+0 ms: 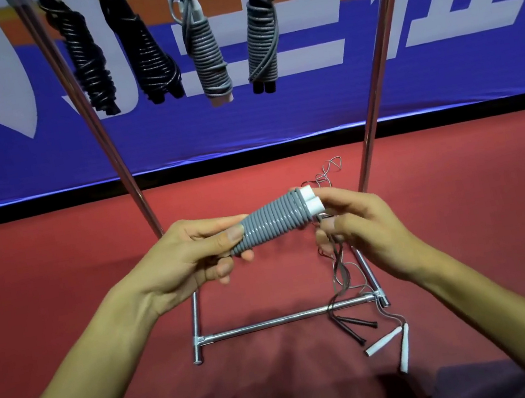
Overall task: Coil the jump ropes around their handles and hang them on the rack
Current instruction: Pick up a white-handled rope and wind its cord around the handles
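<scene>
- Head view: the left hand [193, 250] grips the narrow end of a grey coiled jump rope [272, 221], thumb on top and fingers curled beneath; the bundle lies nearly level, tilted up toward the right.
- The right hand [358, 221] pinches the bundle's far end, where 2 white handle tips [312, 202] stick out side by side, with its lower fingers curled around loose thin cord hanging down.
- Behind the hands stands a chrome rack [285, 320]; 4 coiled ropes hang from its top: 2 black ones [124, 48] on the left, 2 grey ones [227, 41] on the right.
- On the red floor [60, 284] by the rack's right foot lie uncoiled ropes, 1 with black handles [358, 325], 1 with white handles [393, 343].
</scene>
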Demonstrator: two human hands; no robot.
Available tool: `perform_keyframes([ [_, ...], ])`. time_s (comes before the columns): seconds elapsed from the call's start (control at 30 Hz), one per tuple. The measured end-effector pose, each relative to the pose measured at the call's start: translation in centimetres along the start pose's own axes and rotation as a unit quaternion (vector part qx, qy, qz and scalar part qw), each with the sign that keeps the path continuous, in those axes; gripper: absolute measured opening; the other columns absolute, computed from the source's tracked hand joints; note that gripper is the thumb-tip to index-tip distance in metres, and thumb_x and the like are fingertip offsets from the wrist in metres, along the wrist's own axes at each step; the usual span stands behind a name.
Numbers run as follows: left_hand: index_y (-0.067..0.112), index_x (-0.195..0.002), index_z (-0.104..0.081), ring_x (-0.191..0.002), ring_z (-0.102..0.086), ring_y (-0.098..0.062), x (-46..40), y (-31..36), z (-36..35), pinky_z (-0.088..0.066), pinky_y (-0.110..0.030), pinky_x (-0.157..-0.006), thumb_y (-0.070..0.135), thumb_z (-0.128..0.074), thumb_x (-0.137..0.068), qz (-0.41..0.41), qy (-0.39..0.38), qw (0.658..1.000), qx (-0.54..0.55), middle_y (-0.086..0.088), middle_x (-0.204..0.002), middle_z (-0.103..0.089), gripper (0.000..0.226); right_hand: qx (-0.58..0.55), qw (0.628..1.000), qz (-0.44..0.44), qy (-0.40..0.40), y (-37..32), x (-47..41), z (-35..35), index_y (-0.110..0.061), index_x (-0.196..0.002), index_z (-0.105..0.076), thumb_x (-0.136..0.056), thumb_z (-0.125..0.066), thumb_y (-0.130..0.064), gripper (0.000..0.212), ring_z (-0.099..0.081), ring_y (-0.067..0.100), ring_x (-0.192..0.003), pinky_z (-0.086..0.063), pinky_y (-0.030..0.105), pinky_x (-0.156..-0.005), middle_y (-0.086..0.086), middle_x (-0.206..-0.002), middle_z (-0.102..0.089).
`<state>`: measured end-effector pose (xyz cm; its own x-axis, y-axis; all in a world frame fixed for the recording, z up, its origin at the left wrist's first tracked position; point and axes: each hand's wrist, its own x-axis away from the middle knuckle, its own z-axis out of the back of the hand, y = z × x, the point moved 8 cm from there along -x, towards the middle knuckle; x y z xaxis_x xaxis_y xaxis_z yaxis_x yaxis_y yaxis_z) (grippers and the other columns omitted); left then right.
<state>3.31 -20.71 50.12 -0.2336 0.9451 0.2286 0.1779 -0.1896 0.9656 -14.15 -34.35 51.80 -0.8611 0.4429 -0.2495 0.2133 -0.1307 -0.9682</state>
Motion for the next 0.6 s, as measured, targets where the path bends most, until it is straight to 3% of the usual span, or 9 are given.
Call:
perform_keyframes([
  [0.03, 0.008, -0.123, -0.078, -0.05, -0.05, -0.01, -0.1, -0.1, 0.1, -0.052, -0.025, -0.051, 0.025, -0.08, -0.082, 0.004, 0.02, 1.0, 0.003, -0.021, -0.085, -0.07, 0.044, 0.006, 1.0, -0.004, -0.004, 0.3, 0.0, -0.3, -0.015, -0.129, -0.068, -0.095, -0.056, -0.004, 0.038, -0.045, 0.025, -0.064, -0.04, 0.031, -0.063, 0.021, -0.083, -0.057],
  [0.1, 0.006, -0.125, -0.076, -0.049, -0.049, -0.011, -0.2, -0.2, -0.3, -0.051, -0.025, -0.05, 0.019, -0.072, -0.088, -0.002, 0.036, 0.999, -0.015, -0.02, -0.085, -0.071, 0.039, 0.0, 1.0, -0.013, 0.015, 0.9, 0.0, -0.5, -0.009, -0.125, -0.067, -0.101, -0.063, -0.012, 0.025, -0.035, 0.02, -0.063, -0.034, 0.03, -0.057, -0.001, -0.076, -0.055],
  [0.17, 0.006, -0.127, -0.074, -0.048, -0.048, -0.013, -0.4, -0.1, -0.7, -0.05, -0.026, -0.049, 0.017, -0.07, -0.091, -0.027, 0.047, 0.998, -0.044, -0.02, -0.083, -0.072, 0.038, -0.014, 0.998, -0.032, 0.057, 1.7, -0.1, -0.2, -0.008, -0.118, -0.068, -0.1, -0.062, -0.019, 0.022, -0.029, 0.015, -0.059, -0.027, 0.026, -0.053, -0.013, -0.069, -0.05],
  [0.27, 0.007, -0.129, -0.072, -0.049, -0.044, -0.015, -0.7, 0.4, -0.4, -0.044, -0.024, -0.049, 0.013, -0.068, -0.098, -0.089, 0.086, 0.985, -0.119, -0.017, -0.08, -0.072, 0.032, 0.007, 0.995, -0.043, 0.09, 2.4, -0.3, 0.3, -0.012, -0.115, -0.071, -0.1, -0.061, -0.019, 0.019, -0.028, 0.012, -0.058, -0.027, 0.022, -0.051, -0.012, -0.065, -0.044],
  [0.4, 0.027, -0.125, -0.071, -0.054, -0.043, -0.008, -0.7, 0.9, -1.2, -0.038, -0.02, -0.055, 0.018, -0.062, -0.106, -0.168, 0.11, 0.948, -0.246, 0.001, -0.076, -0.07, 0.022, -0.008, 0.988, -0.047, 0.145, 3.4, -0.3, 0.6, -0.012, -0.11, -0.073, -0.103, -0.061, -0.017, 0.015, -0.024, 0.011, -0.056, -0.02, 0.027, -0.049, -0.003, -0.064, -0.031],
  [0.47, 0.031, -0.127, -0.07, -0.06, -0.054, 0.0, -0.6, 1.1, -1.6, -0.044, -0.02, -0.064, 0.022, -0.06, -0.108, -0.183, 0.114, 0.921, -0.324, 0.01, -0.08, -0.071, 0.024, -0.011, 0.985, -0.048, 0.163, 3.6, -0.1, 0.6, -0.007, -0.112, -0.071, -0.103, -0.06, -0.016, 0.016, -0.022, 0.011, -0.055, -0.016, 0.03, -0.049, -0.004, -0.063, -0.03],
  [0.53, 0.031, -0.133, -0.068, -0.082, -0.067, -0.003, -0.5, 1.2, -1.8, -0.054, -0.032, -0.083, 0.029, -0.058, -0.109, -0.188, 0.111, 0.896, -0.387, 0.011, -0.096, -0.075, 0.026, -0.01, 0.983, -0.048, 0.18, 3.6, 0.1, 0.6, -0.005, -0.112, -0.07, -0.104, -0.06, -0.014, 0.016, -0.022, 0.012, -0.056, -0.015, 0.033, -0.051, -0.008, -0.061, -0.032],
  [0.6, 0.034, -0.135, -0.064, -0.102, -0.069, -0.008, -0.4, 1.2, -2.1, -0.053, -0.042, -0.099, 0.036, -0.06, -0.107, -0.185, 0.102, 0.894, -0.396, 0.012, -0.112, -0.074, 0.028, -0.008, 0.98, -0.045, 0.193, 3.4, 0.3, 0.6, -0.006, -0.109, -0.07, -0.104, -0.06, -0.014, 0.014, -0.022, 0.012, -0.056, -0.015, 0.032, -0.051, -0.012, -0.06, -0.035],
])
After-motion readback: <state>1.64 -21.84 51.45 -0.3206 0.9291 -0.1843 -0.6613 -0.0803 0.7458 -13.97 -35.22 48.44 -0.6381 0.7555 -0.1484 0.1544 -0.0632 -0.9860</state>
